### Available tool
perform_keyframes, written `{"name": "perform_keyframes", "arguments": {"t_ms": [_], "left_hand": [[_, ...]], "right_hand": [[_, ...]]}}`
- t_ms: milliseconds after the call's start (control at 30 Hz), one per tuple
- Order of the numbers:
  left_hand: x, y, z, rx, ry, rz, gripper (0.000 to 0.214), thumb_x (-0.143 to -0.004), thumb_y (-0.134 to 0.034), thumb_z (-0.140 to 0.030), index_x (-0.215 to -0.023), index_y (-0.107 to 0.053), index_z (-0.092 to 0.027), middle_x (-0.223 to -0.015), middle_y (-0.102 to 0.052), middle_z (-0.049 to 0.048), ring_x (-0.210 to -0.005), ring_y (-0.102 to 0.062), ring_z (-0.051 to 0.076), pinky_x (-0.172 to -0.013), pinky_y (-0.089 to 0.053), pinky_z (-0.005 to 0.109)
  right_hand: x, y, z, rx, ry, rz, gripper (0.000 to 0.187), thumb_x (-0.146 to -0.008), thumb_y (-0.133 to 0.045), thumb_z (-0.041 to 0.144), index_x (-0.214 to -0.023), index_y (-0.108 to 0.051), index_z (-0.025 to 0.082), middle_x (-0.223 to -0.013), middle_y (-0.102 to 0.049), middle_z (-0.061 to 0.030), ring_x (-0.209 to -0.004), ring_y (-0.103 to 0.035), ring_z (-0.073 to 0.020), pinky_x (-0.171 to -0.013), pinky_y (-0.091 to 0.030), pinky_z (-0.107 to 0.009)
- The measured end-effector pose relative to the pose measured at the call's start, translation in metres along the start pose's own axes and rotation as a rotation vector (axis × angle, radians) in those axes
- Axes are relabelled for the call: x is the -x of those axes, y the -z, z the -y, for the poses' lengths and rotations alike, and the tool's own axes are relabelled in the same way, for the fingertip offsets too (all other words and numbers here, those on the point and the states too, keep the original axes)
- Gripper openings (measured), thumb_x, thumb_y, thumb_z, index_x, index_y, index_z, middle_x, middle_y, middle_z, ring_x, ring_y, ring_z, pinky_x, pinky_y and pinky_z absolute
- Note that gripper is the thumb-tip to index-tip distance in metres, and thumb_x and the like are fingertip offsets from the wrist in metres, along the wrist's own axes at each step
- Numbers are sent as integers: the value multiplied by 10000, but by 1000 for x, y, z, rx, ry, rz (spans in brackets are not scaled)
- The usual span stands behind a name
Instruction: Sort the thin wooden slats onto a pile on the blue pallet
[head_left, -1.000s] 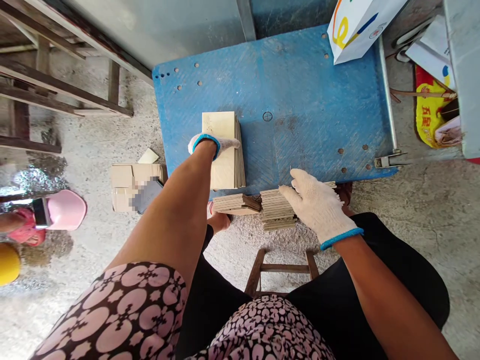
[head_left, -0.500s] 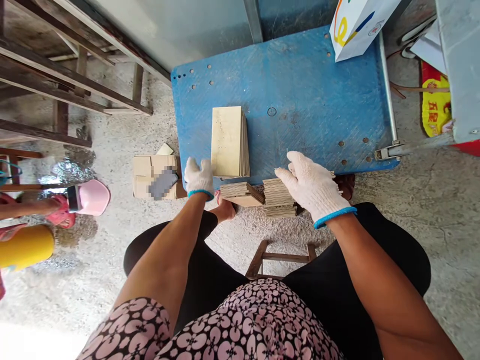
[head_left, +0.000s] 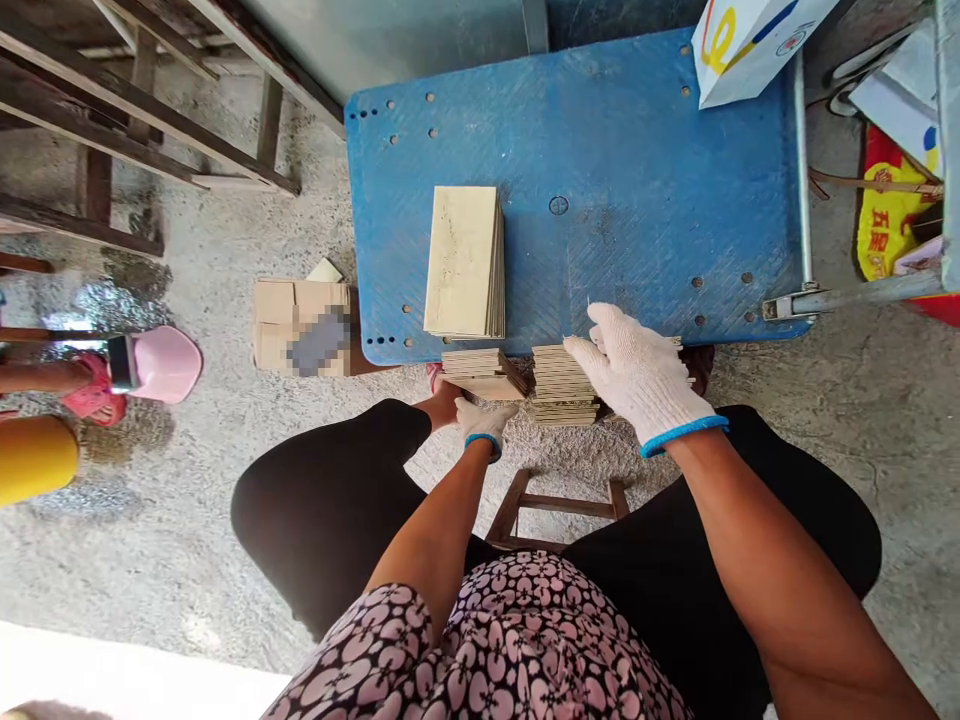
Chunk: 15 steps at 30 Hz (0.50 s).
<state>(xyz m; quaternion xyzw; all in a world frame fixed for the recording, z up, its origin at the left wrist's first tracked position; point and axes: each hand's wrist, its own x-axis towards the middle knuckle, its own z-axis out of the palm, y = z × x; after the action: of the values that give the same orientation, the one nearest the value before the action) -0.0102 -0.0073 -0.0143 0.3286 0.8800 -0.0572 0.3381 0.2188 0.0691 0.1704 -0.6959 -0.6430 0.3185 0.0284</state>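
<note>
1. Fingers of the right hand (head_left: 604,335) spread open, touching the tile stack (head_left: 562,388) beside the cart edge; stiff, heavy, brittle, best gripped by its edges.
2. Left hand (head_left: 484,422) curled, grip unclear, near a shorter tile pile (head_left: 480,373) and a bare foot (head_left: 444,403).
3. Beyond, a larger tile stack (head_left: 463,262) lies on the blue cart (head_left: 637,170).

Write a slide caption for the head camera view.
White-gloved right hand resting on a stack of thin beige tiles, gloved left hand beside a second stack.
</note>
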Motion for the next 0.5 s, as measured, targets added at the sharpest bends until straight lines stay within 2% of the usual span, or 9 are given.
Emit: {"name": "perform_keyframes", "arguments": {"t_ms": [133, 200, 367, 500], "left_hand": [[-7, -15, -11, 69, 31, -50, 1217, -502, -861, -568, -1469, -252, -151, -1486, -285, 236, -1427, -248, 371, -1091, -362, 379], [-10, -20, -15, 107, 30, -60, 1277, -514, -839, -617, -1494, -167, -149, -1525, -228, 223, -1451, -199, 330, -1158, -281, 364], [-16, -26, -16, 162, 62, -63, 1359, -517, -845, -599, -1505, -61, -93, -1546, -170, 237, -1474, -127, 300, -1206, -173, 334], [-19, -29, -12, 124, 50, -40, 1306, -547, -815, -656, -1486, -83, -122, -1521, -206, 228, -1475, -107, 296, -1193, -209, 336]], "right_hand": [[-2, -7, 0, 42, -7, 30, 451, -954, -458, 471, -1267, -520, 153, -1074, -667, -144, -926, -637, -280, -738, -460, -386], [-3, -10, 0, 57, -3, 33, 456, -956, -449, 469, -1284, -510, 157, -1077, -668, -143, -925, -638, -281, -740, -461, -384], [-7, -15, 1, 87, -13, 62, 466, -963, -439, 450, -1309, -494, 144, -1095, -665, -158, -933, -641, -294, -748, -469, -399], [-8, -17, 2, 88, -11, 83, 469, -963, -462, 441, -1318, -490, 137, -1112, -663, -159, -979, -638, -304, -791, -474, -415]]}}
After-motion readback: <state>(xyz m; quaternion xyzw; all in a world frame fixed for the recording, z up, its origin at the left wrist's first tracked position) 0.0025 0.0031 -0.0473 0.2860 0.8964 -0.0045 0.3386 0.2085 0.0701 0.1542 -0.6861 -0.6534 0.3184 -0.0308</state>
